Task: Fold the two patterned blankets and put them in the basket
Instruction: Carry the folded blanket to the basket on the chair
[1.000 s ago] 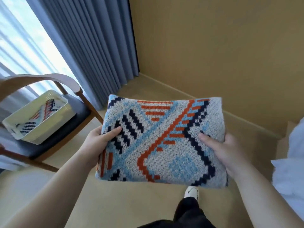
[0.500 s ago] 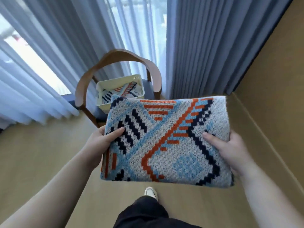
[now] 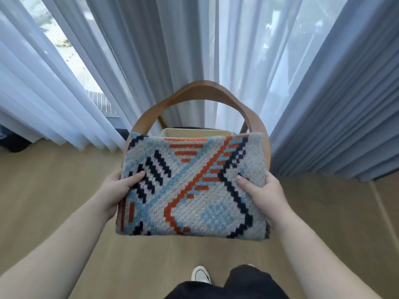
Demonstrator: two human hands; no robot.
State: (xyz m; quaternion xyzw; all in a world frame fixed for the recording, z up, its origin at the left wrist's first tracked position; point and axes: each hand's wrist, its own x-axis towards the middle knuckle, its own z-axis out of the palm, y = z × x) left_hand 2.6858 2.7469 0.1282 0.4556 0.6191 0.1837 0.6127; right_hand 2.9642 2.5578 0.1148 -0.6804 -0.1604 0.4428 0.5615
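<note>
Now, hands: both were clamped on the folded blanket (image 3: 192,186), one at each side edge, held out in front of the body
Left hand (image 3: 117,188): thumb lay flat across the top face of the blanket near its left edge, the other fingers hidden beneath the cloth
Right hand (image 3: 264,194): thumb pressed on the top face near the right edge, the other fingers tucked under and out of sight
Blanket: a thick folded rectangle in grey knit with light blue, orange and dark navy stepped patterns, carried flat and roughly level in the air, touching nothing but the two hands
Basket (image 3: 194,133): only a cream strip of its far rim showed just above the far edge of the blanket, which covered the rest of it; whether anything lay inside could not be told
Chair (image 3: 203,91): its curved wooden backrest arched around and behind the basket, with the blanket held in front of it and over the seat area
Curtains: sheer white curtains (image 3: 133,61) hung behind the chair across a bright window, and heavier grey-blue curtains (image 3: 336,117) hung in folds at the right
Floor (image 3: 54,190): pale tan, running under the chair and out to both sides
Person: bare forearms reached in from the lower corners, dark trousers (image 3: 241,285) showed at the bottom edge, and a white shoe (image 3: 200,274) stood on the floor below the blanket
</note>
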